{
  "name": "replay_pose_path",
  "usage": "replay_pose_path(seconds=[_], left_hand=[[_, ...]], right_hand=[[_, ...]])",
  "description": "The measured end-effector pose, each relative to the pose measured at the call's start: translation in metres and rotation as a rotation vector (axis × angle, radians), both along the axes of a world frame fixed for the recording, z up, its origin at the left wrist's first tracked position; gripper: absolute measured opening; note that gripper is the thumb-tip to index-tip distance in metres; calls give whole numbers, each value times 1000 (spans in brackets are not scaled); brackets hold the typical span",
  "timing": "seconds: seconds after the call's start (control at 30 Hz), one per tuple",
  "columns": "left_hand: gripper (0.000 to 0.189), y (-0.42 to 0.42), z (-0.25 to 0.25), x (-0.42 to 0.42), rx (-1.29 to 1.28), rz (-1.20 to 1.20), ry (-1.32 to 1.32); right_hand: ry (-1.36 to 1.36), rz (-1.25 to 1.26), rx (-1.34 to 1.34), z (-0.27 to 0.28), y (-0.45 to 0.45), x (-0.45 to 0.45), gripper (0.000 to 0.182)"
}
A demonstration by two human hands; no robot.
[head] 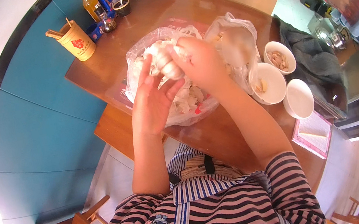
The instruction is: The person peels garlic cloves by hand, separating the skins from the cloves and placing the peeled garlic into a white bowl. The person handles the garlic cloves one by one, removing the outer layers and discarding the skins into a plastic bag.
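Observation:
Over a clear plastic bag (130,61) of garlic bulbs and loose papery skins, my left hand (154,98) and my right hand (201,60) hold a garlic bulb (166,62) between them. The left fingers support it from the near left side, and the right fingers grip its right side. A second clear plastic bag (245,26) stands just right of my right hand, partly hidden by it. Peeled cloves lie in a white bowl (276,83). Another white bowl (291,54) behind it holds more garlic pieces. A third white bowl (298,99) sits nearer, with nothing visible inside.
At the table's far left stand a chopstick holder (83,48), a glass bottle (89,6), a small spice jar (107,22) and a dark pot (122,9) with a white spoon. Dark cloth (314,64) lies right of the bowls; a pink-edged notepad (313,134) is nearer.

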State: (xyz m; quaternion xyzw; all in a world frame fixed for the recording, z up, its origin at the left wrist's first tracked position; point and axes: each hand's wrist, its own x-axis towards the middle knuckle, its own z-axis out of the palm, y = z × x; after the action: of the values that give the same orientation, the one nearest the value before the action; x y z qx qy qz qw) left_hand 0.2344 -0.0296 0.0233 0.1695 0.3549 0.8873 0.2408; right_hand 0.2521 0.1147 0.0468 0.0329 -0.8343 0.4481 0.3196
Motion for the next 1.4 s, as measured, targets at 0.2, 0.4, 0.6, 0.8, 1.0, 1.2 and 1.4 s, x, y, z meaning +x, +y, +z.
replay_pose_path(seconds=[0.2, 0.4, 0.6, 0.8, 1.0, 1.2, 1.4], left_hand=[[38, -3, -3, 0, -283, 109, 100], [34, 6, -12, -3, -176, 153, -61], [41, 2, -19, -11, 7, 53, -154], [43, -29, -21, -27, 162, 46, -297], [41, -14, -14, -20, 100, 28, -270], [35, -11, -11, -11, -113, 110, -112], [32, -6, -17, -18, -254, 276, -65]], right_hand=[[-6, 74, -51, 2, -23, 13, 29], [-172, 63, -229, 0, -31, 6, 28], [166, -148, 219, -20, -4, -18, 30], [-306, -212, -94, 26, 27, -3, 27], [-168, -98, 254, -8, 16, -8, 32], [-160, 82, 158, 7, -15, 12, 35], [-123, 202, 44, -5, -4, 7, 27]])
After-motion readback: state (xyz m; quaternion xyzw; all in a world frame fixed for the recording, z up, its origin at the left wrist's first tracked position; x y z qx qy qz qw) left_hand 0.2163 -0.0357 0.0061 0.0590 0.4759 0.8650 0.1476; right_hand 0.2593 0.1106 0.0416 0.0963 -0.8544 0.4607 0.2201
